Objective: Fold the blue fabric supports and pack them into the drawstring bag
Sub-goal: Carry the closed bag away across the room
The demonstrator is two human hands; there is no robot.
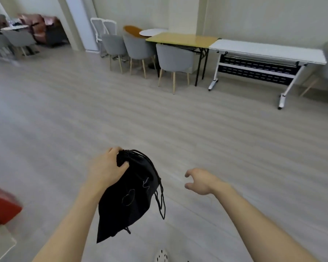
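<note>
- Nearest, low centre: toe of a white patterned shoe (161, 256) on the pale wood-look floor (235, 148).
- Just beyond: black cloth drawstring bag (133, 195), hanging in the air above the floor, gripped at its gathered neck by the left hand (106, 167) with fingers curled round the cloth; likely held so to keep the mouth uppermost.
- Right of the bag and apart from it: right hand (199, 181), fingers loosely bent and spread, holding nothing; probably ready for the mouth.
- Inside of the bag hidden; no blue fabric supports in view, so perhaps already packed, though impossible to tell.
- Near left: blurred red block (2, 207).
- Far, along the wall: grey upholstered chairs (173, 57), yellow tabletop (184, 39), white tabletop (267, 51).
</note>
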